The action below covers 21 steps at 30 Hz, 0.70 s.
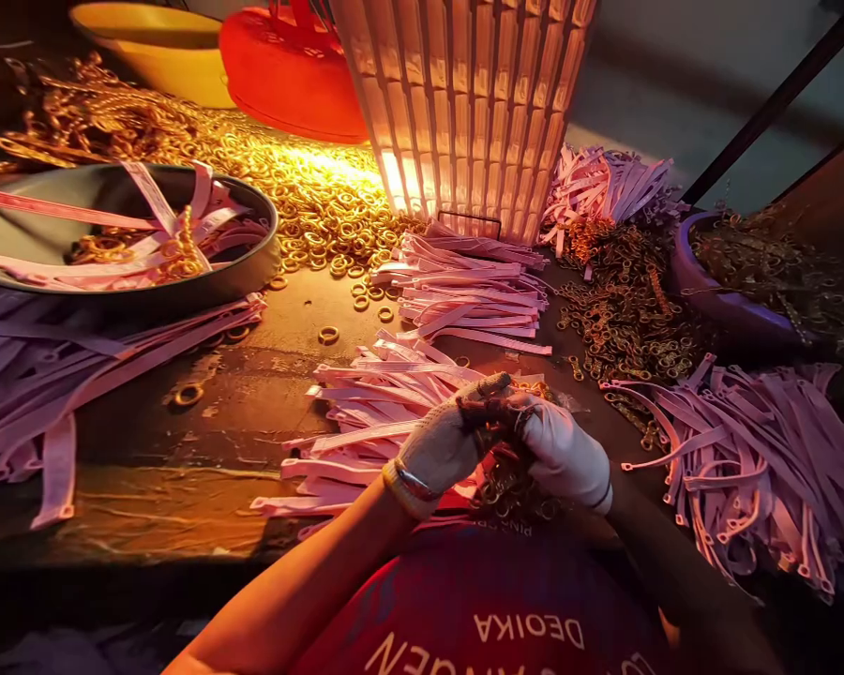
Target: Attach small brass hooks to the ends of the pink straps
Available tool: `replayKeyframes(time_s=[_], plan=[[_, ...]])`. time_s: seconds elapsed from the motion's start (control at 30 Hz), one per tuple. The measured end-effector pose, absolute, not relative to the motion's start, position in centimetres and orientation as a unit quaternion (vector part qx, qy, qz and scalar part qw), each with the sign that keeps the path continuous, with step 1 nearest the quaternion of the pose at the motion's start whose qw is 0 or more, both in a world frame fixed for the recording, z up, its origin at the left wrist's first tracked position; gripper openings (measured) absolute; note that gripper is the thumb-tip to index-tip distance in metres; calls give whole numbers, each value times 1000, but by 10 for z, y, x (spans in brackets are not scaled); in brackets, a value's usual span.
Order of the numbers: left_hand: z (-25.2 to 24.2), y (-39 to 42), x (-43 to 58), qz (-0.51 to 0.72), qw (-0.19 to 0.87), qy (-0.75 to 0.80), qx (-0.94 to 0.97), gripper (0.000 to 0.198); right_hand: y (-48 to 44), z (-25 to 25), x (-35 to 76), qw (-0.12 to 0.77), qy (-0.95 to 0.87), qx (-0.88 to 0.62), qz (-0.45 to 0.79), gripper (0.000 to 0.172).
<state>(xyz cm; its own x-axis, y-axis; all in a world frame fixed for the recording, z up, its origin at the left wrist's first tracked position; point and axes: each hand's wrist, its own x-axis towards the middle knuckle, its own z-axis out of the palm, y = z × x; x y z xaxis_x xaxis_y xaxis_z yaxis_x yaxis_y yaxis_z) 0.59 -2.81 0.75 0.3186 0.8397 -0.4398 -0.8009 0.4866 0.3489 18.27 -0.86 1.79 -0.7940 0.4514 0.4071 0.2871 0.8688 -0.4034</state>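
My left hand [444, 444], in a light knitted glove with dark fingertips, is closed, its fingers pressed against those of my right hand [564, 454]. The right hand wears a white glove and is pinched shut as well. Whatever sits between the fingertips is too dark and small to make out. Under and left of the hands lie pink straps [366, 433] with small loops at their ends. Just below the fingers, close to my body, is a dim heap of small metal clasps or rings [513, 487].
Behind is another pink strap bundle [471, 291]. Gold rings [324, 206] spread at back left beside a metal basin [271, 244]. Metal clasps [633, 309], a purple basin [696, 272] and more straps [766, 459] lie right. A ribbed panel [464, 112] and red lamp shade [288, 75] stand behind.
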Motion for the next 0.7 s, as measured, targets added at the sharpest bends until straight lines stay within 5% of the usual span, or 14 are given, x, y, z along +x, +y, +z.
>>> replayKeyframes(time_s=[0.3,0.5,0.7], plan=[[2,-28,9,503,812,287,73,20,-12,23,173,244,-947,-164,131,57],[5,-27,9,475,813,274,196,18,-19,29,170,307,-854,-288,307,42],[-5,-13,16,461,823,274,186,10,-14,37,165,289,-858,-264,332,39]])
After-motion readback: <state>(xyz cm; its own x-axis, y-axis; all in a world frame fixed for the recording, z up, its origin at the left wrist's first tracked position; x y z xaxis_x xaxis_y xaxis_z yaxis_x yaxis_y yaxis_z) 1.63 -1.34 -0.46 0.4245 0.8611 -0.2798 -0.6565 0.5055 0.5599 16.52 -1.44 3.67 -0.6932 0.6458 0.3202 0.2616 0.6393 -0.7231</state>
